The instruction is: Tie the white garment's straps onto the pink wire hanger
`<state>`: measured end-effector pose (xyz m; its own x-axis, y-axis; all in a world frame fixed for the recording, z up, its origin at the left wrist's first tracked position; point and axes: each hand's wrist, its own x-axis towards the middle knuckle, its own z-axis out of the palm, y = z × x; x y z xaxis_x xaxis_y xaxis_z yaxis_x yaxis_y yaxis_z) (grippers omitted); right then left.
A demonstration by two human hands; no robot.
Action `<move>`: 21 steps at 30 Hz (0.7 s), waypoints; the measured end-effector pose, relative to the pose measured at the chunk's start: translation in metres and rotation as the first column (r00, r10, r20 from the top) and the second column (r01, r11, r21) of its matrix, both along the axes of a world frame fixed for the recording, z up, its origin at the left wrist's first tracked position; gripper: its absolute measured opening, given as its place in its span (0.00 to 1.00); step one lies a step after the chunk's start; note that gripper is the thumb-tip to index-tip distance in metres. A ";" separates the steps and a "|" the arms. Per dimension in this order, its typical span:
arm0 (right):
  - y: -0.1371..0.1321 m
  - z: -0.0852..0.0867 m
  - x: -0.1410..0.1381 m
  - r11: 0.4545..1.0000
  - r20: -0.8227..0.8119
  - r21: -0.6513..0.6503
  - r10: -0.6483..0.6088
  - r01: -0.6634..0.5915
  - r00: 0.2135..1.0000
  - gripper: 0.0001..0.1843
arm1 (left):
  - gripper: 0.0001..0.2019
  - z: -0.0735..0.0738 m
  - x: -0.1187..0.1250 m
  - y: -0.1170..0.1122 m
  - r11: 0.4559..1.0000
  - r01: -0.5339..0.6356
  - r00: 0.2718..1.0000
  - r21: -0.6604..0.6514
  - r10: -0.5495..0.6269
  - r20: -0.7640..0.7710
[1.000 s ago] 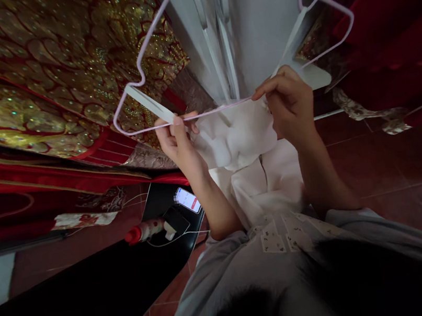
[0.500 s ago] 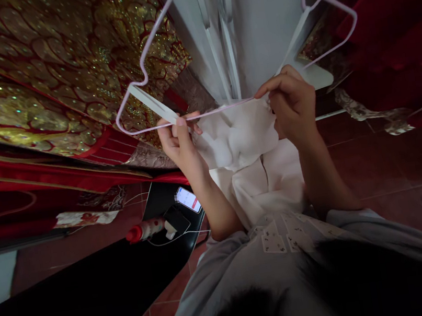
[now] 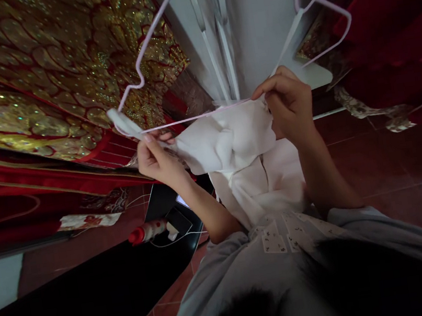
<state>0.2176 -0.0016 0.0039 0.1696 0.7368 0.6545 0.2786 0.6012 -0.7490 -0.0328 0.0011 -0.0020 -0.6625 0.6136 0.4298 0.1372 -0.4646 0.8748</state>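
Observation:
A pale pink wire hanger [image 3: 145,38] is held up in front of me, its lower bar running between my hands. A white garment [image 3: 232,139] hangs from that bar and drops toward my chest. My left hand [image 3: 157,158] is closed, pinching the white cloth's left end under the bar near the hanger's left corner. My right hand [image 3: 290,101] is closed too, pinching the cloth against the bar at its right end. A white strap [image 3: 122,122] lies at the hanger's left corner.
Red and gold embroidered gowns [image 3: 45,82] hang at the left, dark red fabric [image 3: 396,19] at the right. A white wall or door [image 3: 254,24] stands ahead. On a black surface [image 3: 78,304] below lie a charger and a red-capped item [image 3: 146,232]. The floor is red tile.
My left hand has slid left along the bar, drawing the white cloth out toward the hanger's left corner. The right hand has stayed in place. The phone screen is now hidden behind my forearm.

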 end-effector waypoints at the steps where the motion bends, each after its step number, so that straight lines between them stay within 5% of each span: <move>1: 0.000 0.000 0.000 1.000 0.010 -0.014 -0.003 0.003 1.000 0.13 | 0.19 0.003 -0.004 0.001 0.999 -0.042 0.997 -0.015 0.043 0.061; 7: 0.001 -0.001 0.000 1.000 0.033 -0.013 -0.008 0.008 0.999 0.14 | 0.19 0.024 -0.013 -0.003 1.000 -0.014 0.863 0.013 0.006 0.505; 11: 0.001 -0.003 -0.003 1.000 0.025 -0.004 0.014 -0.014 1.000 0.13 | 0.18 0.029 0.006 -0.008 0.988 0.153 0.831 -0.005 -0.126 0.543; 16: -0.001 0.001 -0.002 1.000 0.075 -0.002 0.006 -0.006 0.997 0.14 | 0.20 0.037 0.036 -0.011 0.900 0.426 0.774 0.086 -0.412 0.481; 21: -0.007 0.011 0.005 0.999 0.142 0.031 -0.049 0.045 0.989 0.13 | 0.27 0.040 0.049 -0.010 0.887 0.455 0.778 0.075 -0.437 0.452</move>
